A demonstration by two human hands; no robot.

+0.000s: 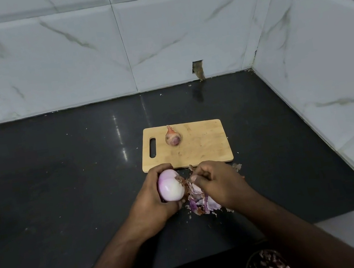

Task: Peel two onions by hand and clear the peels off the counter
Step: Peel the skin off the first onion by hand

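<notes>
My left hand [151, 198] grips a mostly peeled, pale purple onion [170, 188] above the black counter, just in front of the wooden cutting board [203, 146]. My right hand [218, 183] pinches a strip of skin at the onion's right end. A heap of purple and brown peels [202, 203] lies on the counter under and between my hands. A second onion [173, 136], still in its brown skin, rests on the board near the handle hole.
The black counter [63, 186] meets marble-tiled walls behind and to the right. Small peel bits are scattered near the board's front right corner [237, 166]. Below the counter's front edge sits a round bin holding peels [269, 266].
</notes>
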